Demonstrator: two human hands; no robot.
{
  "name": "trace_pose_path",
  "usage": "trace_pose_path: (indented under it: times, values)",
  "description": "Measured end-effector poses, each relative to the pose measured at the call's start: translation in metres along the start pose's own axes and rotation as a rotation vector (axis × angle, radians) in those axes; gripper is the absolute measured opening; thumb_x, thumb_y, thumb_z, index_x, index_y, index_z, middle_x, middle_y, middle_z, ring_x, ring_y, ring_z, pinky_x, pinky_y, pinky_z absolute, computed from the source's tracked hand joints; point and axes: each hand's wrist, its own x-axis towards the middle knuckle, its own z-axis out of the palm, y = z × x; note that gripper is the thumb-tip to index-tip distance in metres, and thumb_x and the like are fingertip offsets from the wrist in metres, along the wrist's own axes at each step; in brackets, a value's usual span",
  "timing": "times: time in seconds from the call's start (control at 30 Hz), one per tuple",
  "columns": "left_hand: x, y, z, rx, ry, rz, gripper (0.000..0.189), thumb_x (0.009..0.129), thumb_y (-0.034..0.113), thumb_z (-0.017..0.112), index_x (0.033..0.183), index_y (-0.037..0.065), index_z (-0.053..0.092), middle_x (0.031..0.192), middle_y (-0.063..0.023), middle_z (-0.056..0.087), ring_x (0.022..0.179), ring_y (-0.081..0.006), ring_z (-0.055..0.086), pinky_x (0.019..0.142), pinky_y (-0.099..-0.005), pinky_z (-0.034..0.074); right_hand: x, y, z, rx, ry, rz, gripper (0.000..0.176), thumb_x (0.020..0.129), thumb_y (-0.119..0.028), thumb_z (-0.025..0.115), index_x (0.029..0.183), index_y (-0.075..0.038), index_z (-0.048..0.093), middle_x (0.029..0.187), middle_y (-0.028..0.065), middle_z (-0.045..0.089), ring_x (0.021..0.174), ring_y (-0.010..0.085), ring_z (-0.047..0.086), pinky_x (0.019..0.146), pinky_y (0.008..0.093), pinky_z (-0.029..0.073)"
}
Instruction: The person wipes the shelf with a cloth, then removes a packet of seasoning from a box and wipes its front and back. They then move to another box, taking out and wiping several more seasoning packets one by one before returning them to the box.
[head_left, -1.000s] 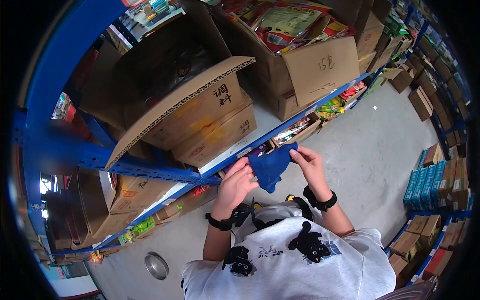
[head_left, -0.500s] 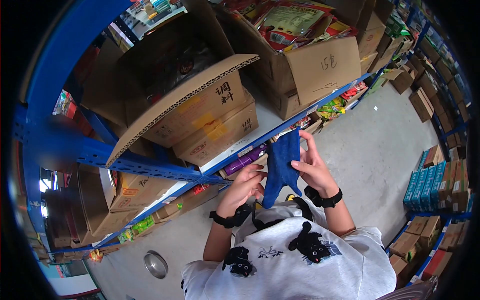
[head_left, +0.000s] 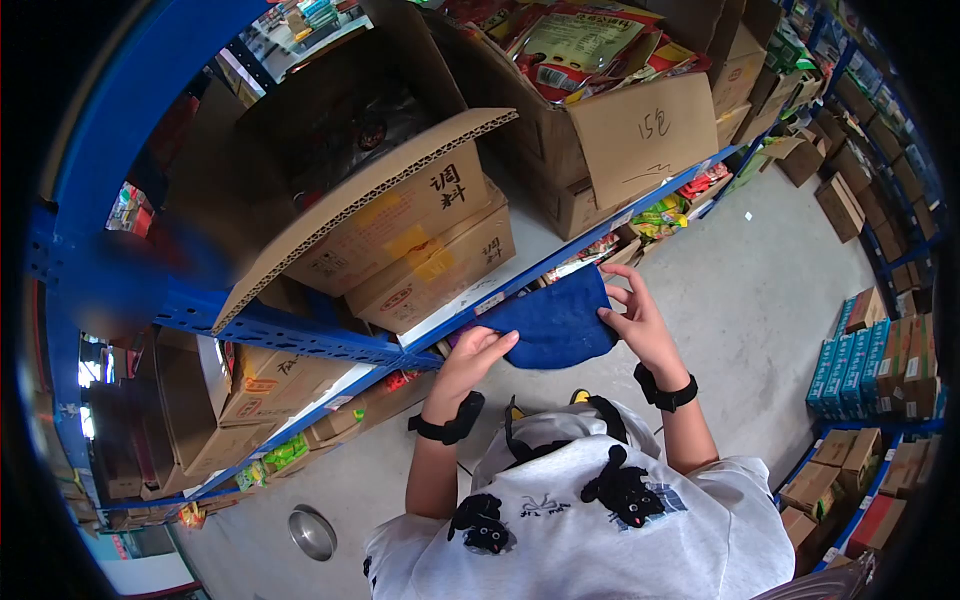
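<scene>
A dark blue cloth (head_left: pixel 555 322) is stretched out between my two hands, in front of the shelf edge. My left hand (head_left: pixel 472 358) grips its left end, thumb on top. At the right end, my right hand (head_left: pixel 634 318) pinches the cloth near its upper corner, thumb on the near face and fingers behind. Both wrists wear black bands. Behind the cloth, part of the lower shelf is hidden.
An open carton (head_left: pixel 400 215) and another carton (head_left: pixel 645 135) full of red packets stand on the blue-framed shelf (head_left: pixel 290 335). A metal bowl (head_left: pixel 312 532) lies on the grey floor (head_left: pixel 730 330). Stacked boxes (head_left: pixel 870 370) line the right side.
The cloth hung narrow and crumpled from my right hand; now it is spread wide and flatter. My left hand has closed on its left end.
</scene>
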Motion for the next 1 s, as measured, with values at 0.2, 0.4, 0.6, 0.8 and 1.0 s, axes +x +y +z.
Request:
trace_pose_path:
  times: [0.2, 0.4, 0.6, 0.8, 1.0]
  values:
    - [-0.021, 0.040, 0.016, -0.056, 0.099, 0.198, 0.022, 0.089, 0.011, 0.053, 0.108, 0.000, 0.047, 0.081, -0.0004, 0.058, 0.074, -0.0037, 0.051, 0.065, -0.0183, 0.039, -0.005, -0.025, 0.011, -0.034, 0.055, -0.139, 0.053, 0.080, 0.014, 0.044, 0.129, -0.005, 0.037, 0.103, 0.0035, 0.060, 0.094, 0.0054, 0.053, 0.076, 0.0191, 0.044]
    - [-0.045, 0.061, 0.000, 0.379, 0.149, 0.417, 0.022, 0.077, -0.009, 0.045, 0.086, -0.003, 0.064, 0.083, -0.0083, 0.064, 0.079, -0.0125, 0.056, 0.072, -0.0233, 0.043, -0.007, -0.028, -0.009, -0.177, -0.159, -0.449, 0.048, 0.073, 0.016, 0.038, 0.114, -0.001, 0.057, 0.084, 0.0037, 0.061, 0.072, 0.0081, 0.055, 0.066, 0.0177, 0.042]
    - [-0.040, 0.051, -0.003, 0.570, 0.216, 0.417, 0.026, 0.075, -0.007, 0.042, 0.079, 0.003, 0.067, 0.081, -0.0101, 0.064, 0.079, -0.0200, 0.060, 0.072, -0.0274, 0.044, 0.005, -0.027, 0.016, -0.354, -0.154, -0.267, 0.058, 0.071, 0.013, 0.033, 0.124, -0.005, 0.049, 0.071, 0.0052, 0.062, 0.074, 0.0097, 0.056, 0.075, 0.0234, 0.042]
    - [-0.041, 0.042, -0.003, 0.711, 0.330, 0.632, 0.025, 0.076, -0.007, 0.044, 0.080, 0.004, 0.067, 0.083, -0.0084, 0.065, 0.088, -0.0249, 0.061, 0.081, -0.0315, 0.043, 0.007, -0.018, 0.024, -0.207, -0.151, -0.215, 0.052, 0.075, 0.007, 0.047, 0.126, -0.005, 0.045, 0.089, 0.0070, 0.059, 0.079, 0.0116, 0.057, 0.074, 0.0249, 0.044]
    - [-0.052, 0.057, 0.015, 0.590, 0.187, 0.427, 0.026, 0.076, -0.009, 0.043, 0.081, 0.002, 0.066, 0.081, -0.0082, 0.065, 0.078, -0.0193, 0.060, 0.073, -0.0268, 0.045, 0.010, 0.000, 0.039, -0.546, -0.345, -0.338, 0.051, 0.068, -0.007, 0.074, 0.115, -0.006, 0.053, 0.098, 0.0060, 0.058, 0.091, 0.0150, 0.055, 0.074, 0.0269, 0.046]
